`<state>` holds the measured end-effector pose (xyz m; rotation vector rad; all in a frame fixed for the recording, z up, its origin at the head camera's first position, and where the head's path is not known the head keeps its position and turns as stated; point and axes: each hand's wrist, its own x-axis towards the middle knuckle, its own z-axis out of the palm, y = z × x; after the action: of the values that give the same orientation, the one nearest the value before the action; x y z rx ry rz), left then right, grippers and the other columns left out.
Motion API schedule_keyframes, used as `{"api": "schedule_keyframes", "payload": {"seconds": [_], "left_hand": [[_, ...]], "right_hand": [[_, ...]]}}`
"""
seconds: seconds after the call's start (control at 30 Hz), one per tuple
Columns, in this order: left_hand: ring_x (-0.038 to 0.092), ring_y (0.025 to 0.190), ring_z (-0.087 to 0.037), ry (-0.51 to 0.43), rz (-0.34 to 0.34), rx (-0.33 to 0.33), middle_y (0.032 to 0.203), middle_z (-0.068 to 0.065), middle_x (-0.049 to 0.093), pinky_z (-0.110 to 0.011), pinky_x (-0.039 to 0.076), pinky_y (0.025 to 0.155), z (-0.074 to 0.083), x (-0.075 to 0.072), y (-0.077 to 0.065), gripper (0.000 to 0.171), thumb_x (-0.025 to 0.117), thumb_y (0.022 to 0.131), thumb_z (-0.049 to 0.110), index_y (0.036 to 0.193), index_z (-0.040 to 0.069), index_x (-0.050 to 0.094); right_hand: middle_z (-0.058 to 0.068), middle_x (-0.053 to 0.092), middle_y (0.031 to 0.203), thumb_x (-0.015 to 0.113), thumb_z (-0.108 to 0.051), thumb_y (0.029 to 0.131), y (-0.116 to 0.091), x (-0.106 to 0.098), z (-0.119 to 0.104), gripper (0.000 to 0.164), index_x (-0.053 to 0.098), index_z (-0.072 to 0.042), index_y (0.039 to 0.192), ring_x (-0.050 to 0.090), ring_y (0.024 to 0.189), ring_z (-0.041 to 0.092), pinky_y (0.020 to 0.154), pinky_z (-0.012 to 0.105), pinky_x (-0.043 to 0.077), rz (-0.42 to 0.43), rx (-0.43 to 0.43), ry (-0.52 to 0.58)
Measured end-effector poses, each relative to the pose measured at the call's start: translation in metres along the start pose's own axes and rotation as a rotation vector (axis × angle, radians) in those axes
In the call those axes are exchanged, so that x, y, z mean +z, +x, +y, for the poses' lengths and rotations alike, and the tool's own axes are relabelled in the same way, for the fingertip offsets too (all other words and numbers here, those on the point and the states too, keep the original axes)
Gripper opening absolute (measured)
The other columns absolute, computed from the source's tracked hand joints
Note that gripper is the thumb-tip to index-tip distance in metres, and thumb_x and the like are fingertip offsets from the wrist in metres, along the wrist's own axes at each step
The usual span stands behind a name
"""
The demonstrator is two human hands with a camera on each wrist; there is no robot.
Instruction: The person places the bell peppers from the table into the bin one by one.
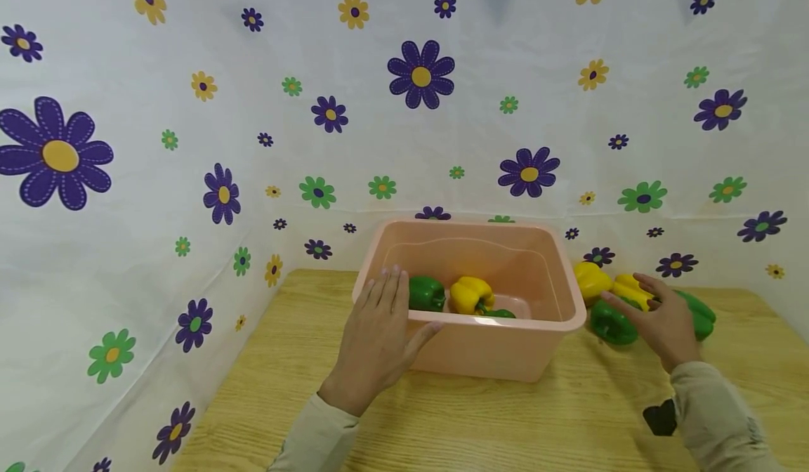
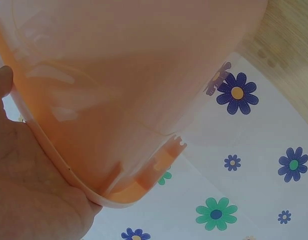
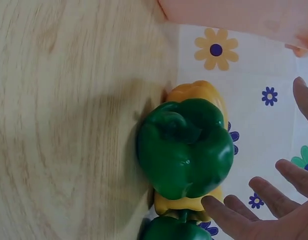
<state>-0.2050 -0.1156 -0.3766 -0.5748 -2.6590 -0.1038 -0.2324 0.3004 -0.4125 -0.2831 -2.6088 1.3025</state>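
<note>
My left hand (image 1: 376, 338) rests on the near left rim of a pink plastic bin (image 1: 480, 349), fingers straight and laid over the edge. Inside the bin lie a green bell pepper (image 1: 426, 294), a yellow bell pepper (image 1: 470, 294) and a second green one (image 1: 501, 313), mostly hidden by the front wall. To the bin's right, my right hand (image 1: 666, 324) hovers over more peppers with fingers spread and nothing held. Nearest it are a green bell pepper (image 3: 189, 155) and a yellow bell pepper (image 1: 630, 288). Another yellow pepper (image 1: 591, 281) sits behind, and another green pepper (image 1: 698, 314) is partly covered by the hand.
A wooden table (image 1: 480, 423) carries everything. White flowered cloth (image 1: 354, 142) rises behind the table and along its left side. Beside the right sleeve shows a small black object (image 1: 660, 418).
</note>
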Motion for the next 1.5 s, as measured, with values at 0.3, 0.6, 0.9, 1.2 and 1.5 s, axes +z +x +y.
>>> {"api": "schedule_keyframes", "payload": {"seconds": [0.3,0.6,0.9,1.2,1.5], "left_hand": [[0.029,0.150,-0.035,0.000,-0.002,-0.002,0.161,-0.021,0.031,-0.044,0.019,0.124,-0.001,0.000,-0.001,0.090,0.043,0.100,0.065,0.155,-0.006,0.032],[0.030,0.149,-0.036,0.005,0.019,0.018,0.160,-0.023,0.032,-0.045,0.020,0.124,-0.001,0.000,0.000,0.089,0.043,0.101,0.064,0.154,-0.008,0.033],[0.031,0.149,-0.036,0.009,0.004,0.012,0.161,-0.022,0.031,-0.044,0.019,0.124,-0.001,-0.001,0.000,0.090,0.043,0.101,0.064,0.154,-0.007,0.032],[0.030,0.149,-0.036,0.003,0.000,0.009,0.162,-0.022,0.030,-0.044,0.019,0.124,-0.001,0.000,0.000,0.090,0.043,0.101,0.064,0.154,-0.007,0.032],[0.030,0.149,-0.036,-0.002,0.001,0.004,0.162,-0.021,0.030,-0.044,0.019,0.124,-0.001,0.000,0.000,0.090,0.043,0.101,0.065,0.155,-0.007,0.032]], "right_hand": [[0.036,0.024,0.158,0.068,-0.057,0.091,-0.001,0.014,0.006,0.100,0.026,0.004,0.157,0.026,0.141,0.058,0.109,0.071,0.030,-0.022,0.104,0.003],[0.034,0.019,0.161,0.070,-0.050,0.092,0.001,0.020,0.013,0.099,0.022,0.006,0.158,0.020,0.145,0.055,0.114,0.069,0.025,-0.003,0.148,0.009],[0.034,0.018,0.161,0.070,-0.046,0.094,0.001,0.020,0.019,0.098,0.018,0.007,0.158,0.020,0.145,0.055,0.115,0.067,0.025,0.001,0.176,0.042],[0.036,0.022,0.158,0.068,-0.048,0.094,0.002,0.020,0.021,0.096,0.022,0.010,0.156,0.025,0.143,0.054,0.115,0.065,0.026,0.006,0.209,0.031],[0.037,0.024,0.157,0.066,-0.052,0.095,0.004,0.021,0.021,0.097,0.022,0.009,0.156,0.029,0.141,0.053,0.115,0.066,0.026,0.010,0.236,0.023]]}}
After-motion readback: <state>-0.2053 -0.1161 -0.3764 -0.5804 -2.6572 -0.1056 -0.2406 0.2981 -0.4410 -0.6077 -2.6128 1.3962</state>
